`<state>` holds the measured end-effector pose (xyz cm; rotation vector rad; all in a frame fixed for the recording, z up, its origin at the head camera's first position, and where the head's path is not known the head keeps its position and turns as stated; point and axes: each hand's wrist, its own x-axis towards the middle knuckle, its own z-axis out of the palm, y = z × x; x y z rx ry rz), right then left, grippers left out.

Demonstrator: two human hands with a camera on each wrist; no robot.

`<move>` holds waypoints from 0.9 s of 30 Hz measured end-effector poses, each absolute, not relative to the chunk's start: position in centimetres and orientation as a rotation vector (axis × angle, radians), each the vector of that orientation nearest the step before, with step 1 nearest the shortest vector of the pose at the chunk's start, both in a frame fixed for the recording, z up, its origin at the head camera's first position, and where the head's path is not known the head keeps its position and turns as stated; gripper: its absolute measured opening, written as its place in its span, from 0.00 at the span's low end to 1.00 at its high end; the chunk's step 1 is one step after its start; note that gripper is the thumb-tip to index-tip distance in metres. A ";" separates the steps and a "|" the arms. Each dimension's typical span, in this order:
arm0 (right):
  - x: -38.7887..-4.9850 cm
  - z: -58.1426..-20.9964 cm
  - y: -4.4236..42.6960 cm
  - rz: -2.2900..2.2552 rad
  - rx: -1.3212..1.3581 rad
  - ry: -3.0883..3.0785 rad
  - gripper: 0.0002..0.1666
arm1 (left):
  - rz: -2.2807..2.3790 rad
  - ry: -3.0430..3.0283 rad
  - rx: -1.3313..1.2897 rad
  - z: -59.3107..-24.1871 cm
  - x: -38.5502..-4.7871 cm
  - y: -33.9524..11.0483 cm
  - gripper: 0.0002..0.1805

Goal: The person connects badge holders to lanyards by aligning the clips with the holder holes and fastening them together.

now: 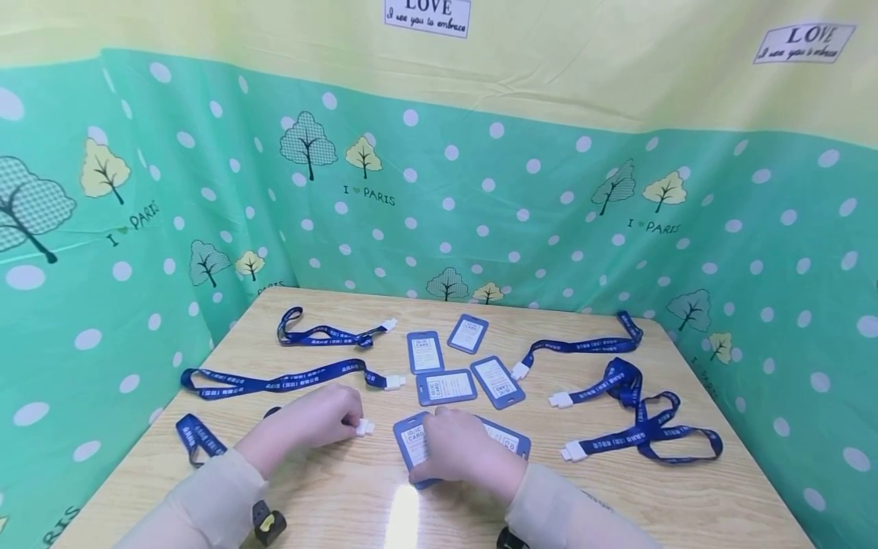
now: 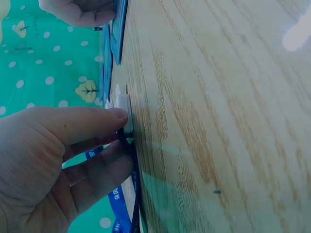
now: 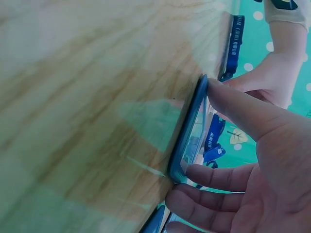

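Observation:
My left hand (image 1: 325,418) pinches the white plastic clip (image 1: 365,428) of a blue lanyard between thumb and fingers, low over the table. In the left wrist view, that lanyard's strap (image 2: 137,187) hangs down past the fingers. My right hand (image 1: 458,446) holds a blue ID card holder (image 1: 410,436) by its edges, thumb at one end and fingers at the other, as the right wrist view shows. The holder (image 3: 187,136) lies at the tabletop, slightly tilted at most. Another blue card holder (image 1: 513,440) lies beside it, partly hidden by my right hand.
Several card holders (image 1: 447,386) lie mid-table beyond my hands. Blue lanyards with white clips lie on the left (image 1: 274,381) and on the right (image 1: 638,436). The wooden table (image 1: 343,503) is bordered by a green polka-dot curtain (image 1: 384,244).

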<state>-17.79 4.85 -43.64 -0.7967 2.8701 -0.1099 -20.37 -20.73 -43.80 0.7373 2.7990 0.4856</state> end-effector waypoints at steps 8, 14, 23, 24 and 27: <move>-17.8 -43.4 4.7 -0.174 -0.790 2.825 0.37 | 0.501 2.796 0.744 -43.9 -20.4 -20.7 0.11; -18.2 -43.1 4.9 -0.166 -0.862 2.790 0.35 | 0.490 2.801 0.727 -44.1 -20.4 -20.8 0.11; -18.9 -43.2 6.0 -0.192 -0.965 2.754 0.34 | 0.495 2.802 0.724 -43.9 -20.3 -20.7 0.10; -19.0 -43.2 6.1 -0.192 -0.965 2.750 0.34 | 0.495 2.803 0.722 -43.9 -20.3 -20.7 0.10; -19.0 -42.9 6.2 -0.188 -0.950 2.737 0.32 | 0.495 2.806 0.715 -43.8 -20.3 -20.7 0.10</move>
